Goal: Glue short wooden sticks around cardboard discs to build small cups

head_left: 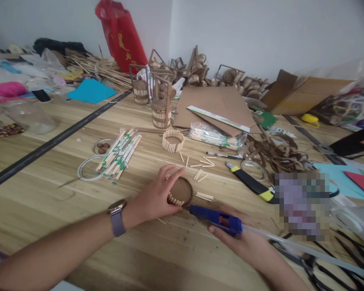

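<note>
Left hand (157, 193) half-curled on cardboard tub (183, 190), 9 o'clock; right hand (244, 238) gripping glue gun (215, 219). Tub looks light, crushable: hold base.

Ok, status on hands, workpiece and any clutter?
Left hand holding round cardboard piece, short sticks along near edge. Right hand gripping glue gun, nozzle close by. Loose sticks nearby.

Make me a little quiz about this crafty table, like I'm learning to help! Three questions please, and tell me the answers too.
1. Which grip holds the blue glue gun?
2. True or false: the left grip holds a pen.
3. What colour is the tall bag at the back? A) green B) red C) yellow

Key:
1. The right grip.
2. False; it holds the round cardboard piece.
3. B.
</note>
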Motion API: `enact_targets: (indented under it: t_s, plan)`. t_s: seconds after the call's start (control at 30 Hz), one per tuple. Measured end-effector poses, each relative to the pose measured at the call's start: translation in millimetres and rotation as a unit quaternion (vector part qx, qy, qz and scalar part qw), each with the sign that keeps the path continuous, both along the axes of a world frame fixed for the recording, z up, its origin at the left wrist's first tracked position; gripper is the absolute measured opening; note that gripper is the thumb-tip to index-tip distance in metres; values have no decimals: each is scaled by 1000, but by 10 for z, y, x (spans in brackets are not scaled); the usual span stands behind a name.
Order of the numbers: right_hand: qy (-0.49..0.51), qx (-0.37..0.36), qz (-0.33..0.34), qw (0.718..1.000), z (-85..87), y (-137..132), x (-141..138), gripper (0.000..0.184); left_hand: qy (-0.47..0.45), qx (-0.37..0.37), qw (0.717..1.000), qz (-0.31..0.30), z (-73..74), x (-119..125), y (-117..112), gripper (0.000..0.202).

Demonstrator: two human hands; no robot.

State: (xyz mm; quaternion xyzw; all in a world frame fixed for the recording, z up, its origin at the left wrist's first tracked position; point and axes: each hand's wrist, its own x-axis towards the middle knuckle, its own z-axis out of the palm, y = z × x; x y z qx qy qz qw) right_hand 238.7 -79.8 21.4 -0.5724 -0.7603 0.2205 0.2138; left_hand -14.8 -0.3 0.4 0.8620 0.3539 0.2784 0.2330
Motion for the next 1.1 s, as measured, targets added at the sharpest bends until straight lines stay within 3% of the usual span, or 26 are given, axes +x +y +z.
enact_targets:
  t_s: [0.3,1.1]
  plan:
    - [18,31,39,999,86,1,-55,22,-2,-5,1000,-2,7,-2,5,110]
    - [2,70,29,997,58,11,-61,21,-2,-9,1000,-3,19,1,12,109]
